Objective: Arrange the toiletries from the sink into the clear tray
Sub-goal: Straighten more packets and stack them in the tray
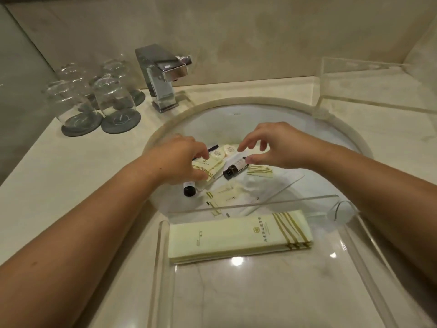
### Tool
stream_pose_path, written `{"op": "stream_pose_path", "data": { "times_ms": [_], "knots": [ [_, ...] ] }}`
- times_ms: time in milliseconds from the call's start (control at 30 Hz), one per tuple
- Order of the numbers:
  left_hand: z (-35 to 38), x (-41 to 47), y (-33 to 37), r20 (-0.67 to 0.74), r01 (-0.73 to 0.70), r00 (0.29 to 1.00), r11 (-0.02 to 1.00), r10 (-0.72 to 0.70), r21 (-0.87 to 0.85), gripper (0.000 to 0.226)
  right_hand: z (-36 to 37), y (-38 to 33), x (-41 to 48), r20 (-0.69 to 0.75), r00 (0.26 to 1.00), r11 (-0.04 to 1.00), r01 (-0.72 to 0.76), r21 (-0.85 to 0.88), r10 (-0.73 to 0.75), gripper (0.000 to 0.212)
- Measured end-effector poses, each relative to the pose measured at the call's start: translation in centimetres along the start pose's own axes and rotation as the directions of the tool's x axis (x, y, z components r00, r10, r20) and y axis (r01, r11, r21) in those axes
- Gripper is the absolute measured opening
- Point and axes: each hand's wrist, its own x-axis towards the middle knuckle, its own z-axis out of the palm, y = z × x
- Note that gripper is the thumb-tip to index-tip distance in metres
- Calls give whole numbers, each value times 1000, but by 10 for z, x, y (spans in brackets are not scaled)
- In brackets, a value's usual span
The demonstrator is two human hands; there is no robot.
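The left hand reaches into the sink, its fingers curled down round a cream striped packet and pinching it between thumb and fingertips. How many packets it grips is hard to tell. The right hand hangs over the middle of the basin with its fingers bent and spread apart, holding nothing. Its thumb tip sits just beside the far end of a brown bottle; whether they touch is unclear.

A second bottle pokes out from under the left hand, with only its black cap end showing. Two round soaps lie beyond the fingers, partly covered. More small packets lie loose in the basin, and the nearest ones are blurred behind the wall of the clear tray. The tray sits on the counter at the sink's near edge and holds a stack of long packets at its far side.
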Motion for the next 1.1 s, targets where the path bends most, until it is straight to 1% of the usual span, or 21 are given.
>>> {"op": "stream_pose_path", "data": {
  "times_ms": [100,200,267,367,533,633,733,900,1100],
  "knots": [
    [8,20,-1,75,12,997,998,-16,60,70,14,10,21,68,998,999,16,-28,-14,31],
    [17,37,2,103,61,992,993,-71,97,88,29,17,37,114,993,998,42,-42,-37,35],
    [23,45,4,107,89,989,989,-102,121,95,38,21,46,145,988,997,53,-47,-46,38],
    [31,53,7,119,118,984,984,-134,131,99,50,23,56,165,984,992,80,-95,-64,46],
    [39,54,5,125,137,981,985,-149,103,99,61,17,64,128,982,954,169,-247,-141,53],
    [41,52,2,122,120,984,991,-128,66,102,66,14,70,118,973,930,226,-290,-199,52],
    [41,52,1,122,89,989,996,-89,10,99,71,13,72,111,965,908,262,-327,-238,48],
    [37,53,0,110,56,993,993,-45,-100,87,76,13,72,53,971,923,236,-305,-231,38],
    [36,52,2,62,3,998,995,4,-100,70,77,12,72,11,979,936,199,-289,-205,27]
  ]
}}
